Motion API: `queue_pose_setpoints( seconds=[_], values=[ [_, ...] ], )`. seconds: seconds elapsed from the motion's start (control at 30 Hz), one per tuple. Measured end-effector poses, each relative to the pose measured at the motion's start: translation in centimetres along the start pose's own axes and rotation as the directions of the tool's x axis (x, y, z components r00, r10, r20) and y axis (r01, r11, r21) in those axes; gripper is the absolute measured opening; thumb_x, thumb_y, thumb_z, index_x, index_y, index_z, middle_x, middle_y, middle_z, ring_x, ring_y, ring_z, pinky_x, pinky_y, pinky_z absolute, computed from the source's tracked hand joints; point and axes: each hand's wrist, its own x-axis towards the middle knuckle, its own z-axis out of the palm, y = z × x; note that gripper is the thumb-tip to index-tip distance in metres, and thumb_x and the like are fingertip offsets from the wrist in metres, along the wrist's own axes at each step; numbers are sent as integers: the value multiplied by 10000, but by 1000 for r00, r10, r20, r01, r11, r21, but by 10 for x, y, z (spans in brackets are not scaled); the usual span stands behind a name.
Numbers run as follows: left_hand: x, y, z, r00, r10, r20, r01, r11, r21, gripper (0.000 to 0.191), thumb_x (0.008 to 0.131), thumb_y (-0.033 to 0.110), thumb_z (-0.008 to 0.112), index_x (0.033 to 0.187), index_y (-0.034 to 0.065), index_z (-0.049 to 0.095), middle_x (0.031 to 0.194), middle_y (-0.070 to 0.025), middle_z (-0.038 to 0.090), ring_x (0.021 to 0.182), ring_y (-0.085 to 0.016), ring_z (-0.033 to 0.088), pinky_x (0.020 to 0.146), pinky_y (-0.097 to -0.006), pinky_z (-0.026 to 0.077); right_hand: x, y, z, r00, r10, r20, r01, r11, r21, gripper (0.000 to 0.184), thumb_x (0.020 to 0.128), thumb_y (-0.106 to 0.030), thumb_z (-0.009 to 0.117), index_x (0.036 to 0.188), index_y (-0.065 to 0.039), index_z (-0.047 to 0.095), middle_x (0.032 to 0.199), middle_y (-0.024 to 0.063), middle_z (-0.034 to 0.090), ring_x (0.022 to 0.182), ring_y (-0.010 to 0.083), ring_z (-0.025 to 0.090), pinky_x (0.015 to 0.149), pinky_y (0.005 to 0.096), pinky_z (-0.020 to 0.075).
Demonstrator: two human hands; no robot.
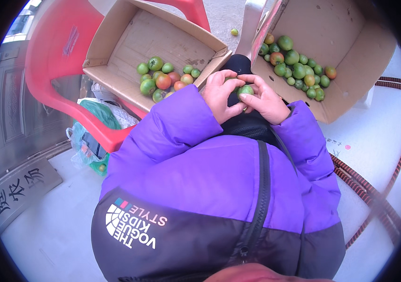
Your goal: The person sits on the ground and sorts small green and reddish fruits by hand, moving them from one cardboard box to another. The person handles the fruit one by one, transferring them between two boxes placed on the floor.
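Observation:
Both hands are close together over my dark-trousered lap. My right hand (267, 104) grips a small green tomato (245, 91) between thumb and fingers. Curled beside it, my left hand (219, 93) has its fingers around another green thing, mostly hidden and probably a tomato. Ahead on the left, a shallow cardboard box (121, 46) holds several green and reddish tomatoes (163, 81). A second cardboard box (334, 31), tilted, stands on the right. Many mostly green tomatoes (299, 71) are gathered along its lower side, with a few orange ones among them.
The left box rests on a red plastic chair (59, 31). Below the chair arm are plastic bags (96, 141). One small tomato (234, 32) lies on the ground between the boxes. A pale chair leg (251, 24) rises there. Striped cords (362, 194) cross the white surface at right.

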Motion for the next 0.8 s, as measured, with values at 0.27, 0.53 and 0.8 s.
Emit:
queue_pose_setpoints(
  seconds=[0.27,0.53,0.8],
  values=[
    [4,-2,-2,977,-189,95,209,926,-313,470,794,-73,591,1233,95,621,1294,-154,476,1180,-261,509,913,-319,487,-4,9,-29,638,-289,-714,193,957,-216,645,947,-236,646,1443,8,314,1344,204,472,1127,202,602,788,279,528],
    [6,-12,2,983,-74,171,140,898,-416,531,776,64,726,1286,92,583,1336,-185,464,1222,-325,516,1020,-409,444,-11,8,-17,992,122,-22,-122,992,-20,502,947,-265,638,1361,-48,457,1073,70,632,852,107,618,699,244,513],
    [46,-151,-30,792,-556,254,477,822,312,570,775,396,771,1274,164,623,1338,-209,502,1203,-385,543,1019,-428,457,-14,5,-45,636,-268,-724,226,961,-158,651,930,-178,658,1451,6,313,1433,243,384,1032,213,621,819,304,537]
  ],
)
